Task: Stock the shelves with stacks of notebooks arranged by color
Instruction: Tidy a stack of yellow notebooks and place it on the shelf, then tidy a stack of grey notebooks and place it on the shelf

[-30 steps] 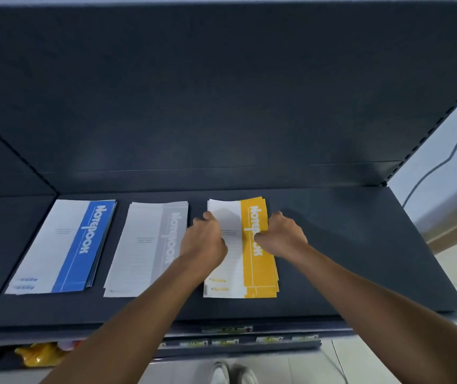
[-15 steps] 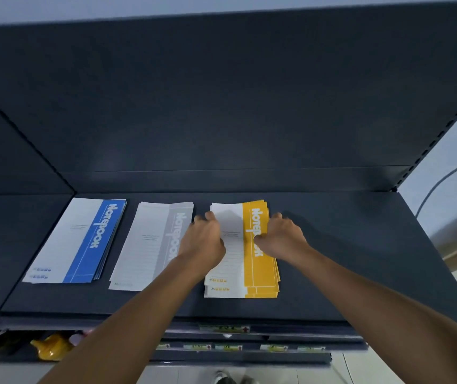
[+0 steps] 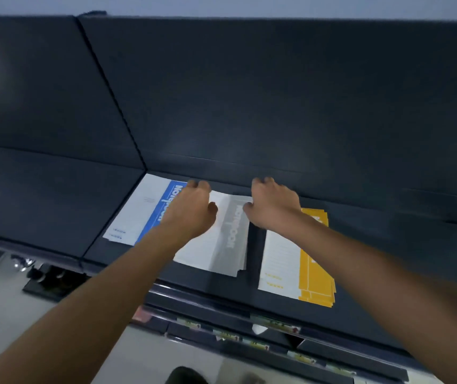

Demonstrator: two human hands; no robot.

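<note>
Your stack of grey-and-white paper notebooks point(image 3: 221, 245) lies flat in the middle of the dark grey metal shelf point(image 3: 387, 259). Your left hand point(image 3: 191, 209) is at its 11 o'clock corner and your right hand point(image 3: 274, 206) at its 1 o'clock corner. Each grip is narrow: the fingers curl over the far edge and the thumb rests on the cover, holding the stack. At 9 o'clock, just beside it, lies the stack of blue-and-white paper notebooks point(image 3: 138, 214), partly under your left wrist. At 3 o'clock, a narrow gap away, lies the stack of yellow-and-white paper notebooks point(image 3: 313, 275), with your right forearm crossing its far end. At 6 o'clock, coloured price labels point(image 3: 274, 324) line the lower shelf edges.
</note>
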